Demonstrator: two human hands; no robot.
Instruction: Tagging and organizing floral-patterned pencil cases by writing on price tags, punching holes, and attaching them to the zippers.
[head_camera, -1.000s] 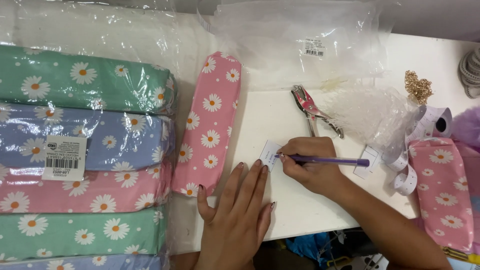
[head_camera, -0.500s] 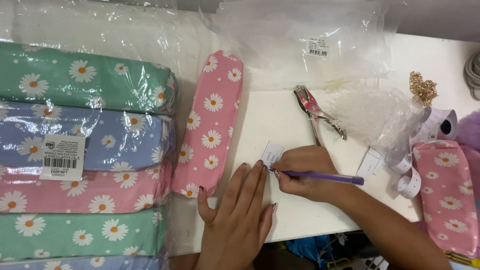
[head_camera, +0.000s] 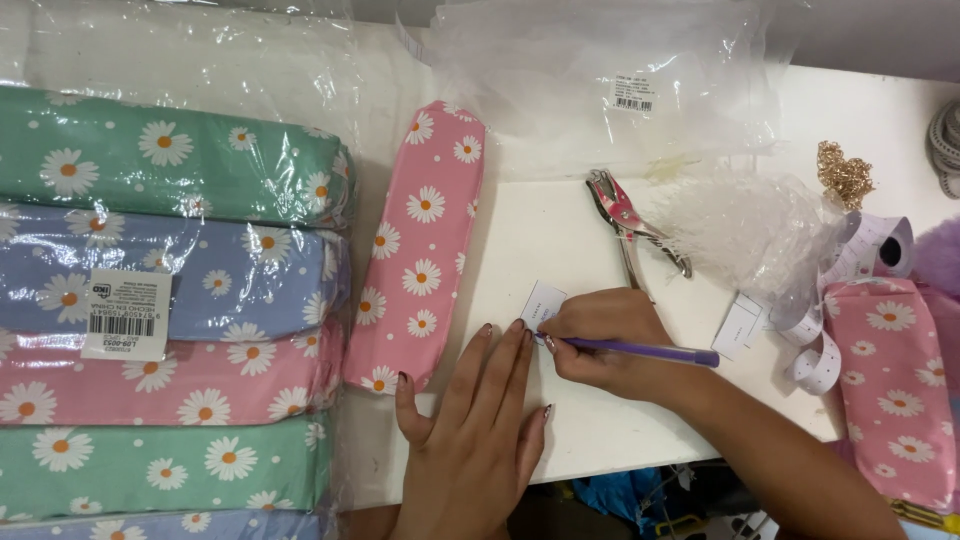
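My right hand (head_camera: 605, 340) grips a purple pen (head_camera: 640, 350) with its tip down on a small white paper tag (head_camera: 543, 303) lying on the white table (head_camera: 560, 230). Flat on the table just left of the tag rests my left hand (head_camera: 475, 420), fingers together, fingertips touching the tag's lower edge. A pink pencil case with white daisies (head_camera: 420, 245) lies lengthwise to the left of both hands.
A plastic-wrapped pack of green, blue and pink daisy cases (head_camera: 165, 300) fills the left. Metal hole-punch pliers (head_camera: 630, 225), crumpled clear bags (head_camera: 600, 70), a roll of white labels (head_camera: 850, 260), gold chains (head_camera: 845, 175) and another pink daisy case (head_camera: 890, 380) lie at right.
My right hand with the pen has shifted a little left and down across the tag. My left hand has stayed flat in place.
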